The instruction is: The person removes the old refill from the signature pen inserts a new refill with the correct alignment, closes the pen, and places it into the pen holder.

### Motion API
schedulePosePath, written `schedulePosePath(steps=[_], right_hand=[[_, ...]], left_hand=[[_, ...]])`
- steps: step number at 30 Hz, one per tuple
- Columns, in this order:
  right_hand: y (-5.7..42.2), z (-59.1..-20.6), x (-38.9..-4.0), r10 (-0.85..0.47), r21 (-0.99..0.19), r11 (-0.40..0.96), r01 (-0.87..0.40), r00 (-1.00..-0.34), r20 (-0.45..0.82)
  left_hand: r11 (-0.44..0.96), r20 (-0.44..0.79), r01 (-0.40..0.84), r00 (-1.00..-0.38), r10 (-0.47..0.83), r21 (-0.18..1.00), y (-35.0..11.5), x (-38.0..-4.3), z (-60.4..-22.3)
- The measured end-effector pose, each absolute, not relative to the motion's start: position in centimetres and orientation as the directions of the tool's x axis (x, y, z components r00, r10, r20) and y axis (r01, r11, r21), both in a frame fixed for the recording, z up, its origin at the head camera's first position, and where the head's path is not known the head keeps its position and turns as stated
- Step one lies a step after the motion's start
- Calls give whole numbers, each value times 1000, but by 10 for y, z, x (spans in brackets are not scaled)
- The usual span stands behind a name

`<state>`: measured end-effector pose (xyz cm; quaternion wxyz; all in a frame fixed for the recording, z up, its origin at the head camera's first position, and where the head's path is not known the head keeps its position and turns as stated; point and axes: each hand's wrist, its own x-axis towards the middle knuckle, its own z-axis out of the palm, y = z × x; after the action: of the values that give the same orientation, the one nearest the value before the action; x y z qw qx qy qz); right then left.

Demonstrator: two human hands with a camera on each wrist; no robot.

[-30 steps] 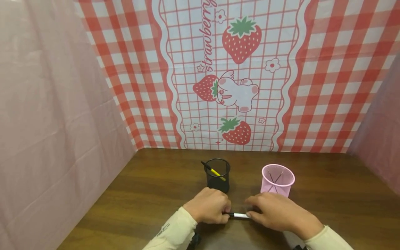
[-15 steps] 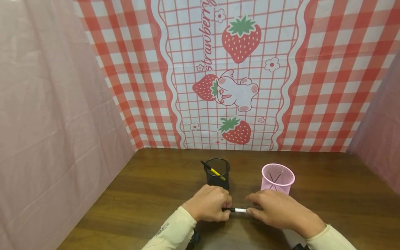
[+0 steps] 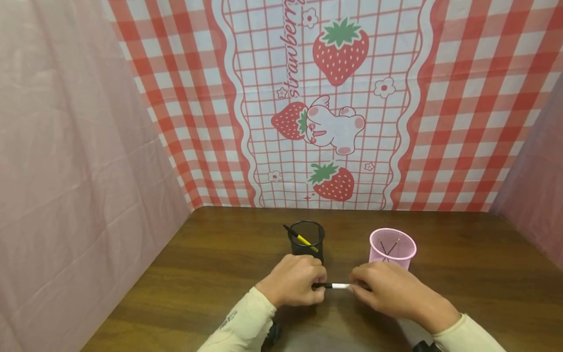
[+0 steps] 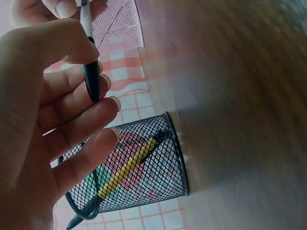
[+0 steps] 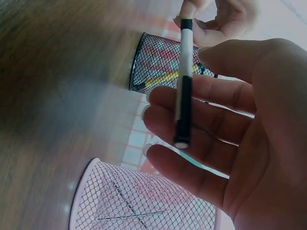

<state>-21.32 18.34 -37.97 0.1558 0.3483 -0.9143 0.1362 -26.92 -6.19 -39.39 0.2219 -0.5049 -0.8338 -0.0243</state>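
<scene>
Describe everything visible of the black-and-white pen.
Slim and plastic-looking, the black-and-white pen has a white section between black parts; one end tapers, the other is flat. It lies crosswise, apparently off the table, nearer the head camera than the black mesh cup. The left hand pinches its tapered part, the right hand pinches nearer the flat end.

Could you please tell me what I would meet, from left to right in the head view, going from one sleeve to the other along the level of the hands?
Left sleeve → left hand → black-and-white pen → right hand → right sleeve.
</scene>
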Motion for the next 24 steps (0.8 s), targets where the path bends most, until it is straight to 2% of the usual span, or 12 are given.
schedulePosePath(steps=[5, 13, 24], right_hand=[[184, -380, -213, -602, -111, 712, -693, -684, 412], [182, -380, -215, -628, -79, 689, -721, -647, 432], [184, -373, -214, -591, -65, 726, -685, -669, 450]], left_hand=[[486, 410, 852, -379, 830, -196, -62, -270, -393], [510, 418, 838, -400, 816, -194, -66, -270, -391], [460, 444, 883, -376, 813, -95, -70, -277, -384]])
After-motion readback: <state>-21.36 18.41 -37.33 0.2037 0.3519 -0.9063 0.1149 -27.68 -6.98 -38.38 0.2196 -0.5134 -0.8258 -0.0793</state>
